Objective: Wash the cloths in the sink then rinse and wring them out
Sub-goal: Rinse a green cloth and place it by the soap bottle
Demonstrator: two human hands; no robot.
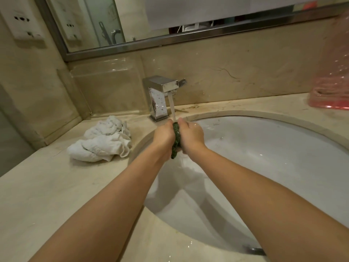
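A dark green cloth (176, 138), bunched into a narrow roll, is squeezed between my left hand (164, 135) and my right hand (191, 135), both gripping it over the far left part of the white sink (273, 154). Water runs from the chrome tap (160, 97) straight onto the top of the cloth and my fingers. The cloth's lower end hangs out below my hands. A crumpled white cloth (103, 141) lies on the counter to the left of the sink.
The beige marble counter (47, 195) surrounds the sink. A pink plastic object (332, 82) stands at the far right by the wall. A mirror (132, 21) runs along the back wall, and sockets (22, 19) sit on the left wall.
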